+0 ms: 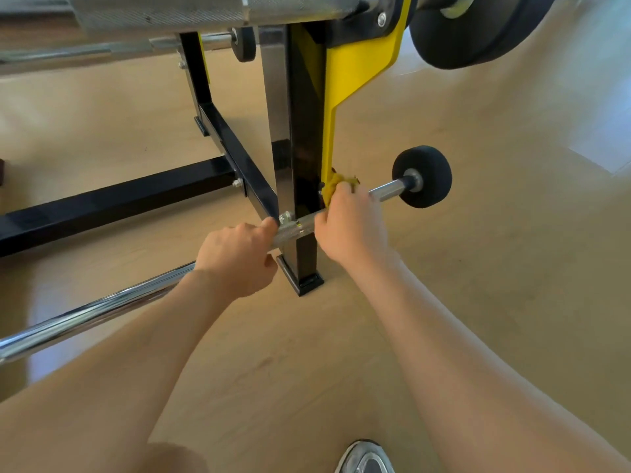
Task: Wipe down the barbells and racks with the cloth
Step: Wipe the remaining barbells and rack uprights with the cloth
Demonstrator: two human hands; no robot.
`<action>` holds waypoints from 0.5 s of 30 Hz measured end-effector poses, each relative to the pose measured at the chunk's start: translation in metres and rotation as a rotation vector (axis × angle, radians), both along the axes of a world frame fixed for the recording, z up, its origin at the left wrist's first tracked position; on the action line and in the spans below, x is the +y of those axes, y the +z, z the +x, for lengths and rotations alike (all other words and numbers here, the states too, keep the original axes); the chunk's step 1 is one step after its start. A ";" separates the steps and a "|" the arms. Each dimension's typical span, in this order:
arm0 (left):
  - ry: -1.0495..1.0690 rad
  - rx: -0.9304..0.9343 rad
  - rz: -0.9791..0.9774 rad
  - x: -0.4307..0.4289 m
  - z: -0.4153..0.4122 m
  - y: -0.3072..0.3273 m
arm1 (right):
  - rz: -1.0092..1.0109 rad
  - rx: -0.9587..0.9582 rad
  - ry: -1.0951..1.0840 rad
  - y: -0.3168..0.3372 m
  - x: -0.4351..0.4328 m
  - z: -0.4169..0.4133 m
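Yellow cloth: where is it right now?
In the head view, right of centre, the crumpled yellow cloth is gripped by the right hand against the low chrome barbell, beside the black steel rack post.

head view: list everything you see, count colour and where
low barbell: one, chrome with small black plate, lower left to centre right
cloth: one, mustard yellow, on low barbell beside rack post
rack: one, black and yellow, centre
top barbell: one, silver, large black plate, top edge
rear barbell: one, silver, small black plate, upper left
floor: one, tan wood, all around
shoe: one, grey, bottom edge
left hand: one, grips low barbell
right hand: one, grips cloth
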State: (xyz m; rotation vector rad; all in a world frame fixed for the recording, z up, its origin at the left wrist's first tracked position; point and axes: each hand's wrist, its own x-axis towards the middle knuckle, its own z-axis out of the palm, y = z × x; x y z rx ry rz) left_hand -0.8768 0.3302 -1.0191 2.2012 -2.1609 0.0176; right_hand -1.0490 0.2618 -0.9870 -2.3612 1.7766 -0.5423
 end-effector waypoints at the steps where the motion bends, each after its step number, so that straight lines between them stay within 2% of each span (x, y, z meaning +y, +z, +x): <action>1: 0.031 -0.009 0.002 0.006 0.006 0.001 | -0.045 0.120 -0.004 -0.004 0.011 0.009; 3: 0.102 -0.021 0.037 0.017 0.015 0.004 | -0.072 0.342 -0.032 -0.011 0.035 0.029; 5: 0.181 -0.049 0.070 0.027 0.022 0.009 | -0.139 0.372 0.089 -0.018 0.059 0.052; 8: 0.265 -0.103 0.052 0.037 0.026 0.012 | -0.142 0.059 0.421 -0.028 0.085 0.072; 10: 0.313 -0.079 0.035 0.039 0.027 0.012 | -0.139 -0.069 0.516 -0.029 0.075 0.062; 12: 0.332 -0.050 0.073 0.036 0.028 0.012 | -0.218 -0.048 0.429 -0.033 0.050 0.041; 15: 0.314 0.023 0.177 0.028 0.033 0.014 | -0.256 -0.013 0.108 -0.039 0.039 0.025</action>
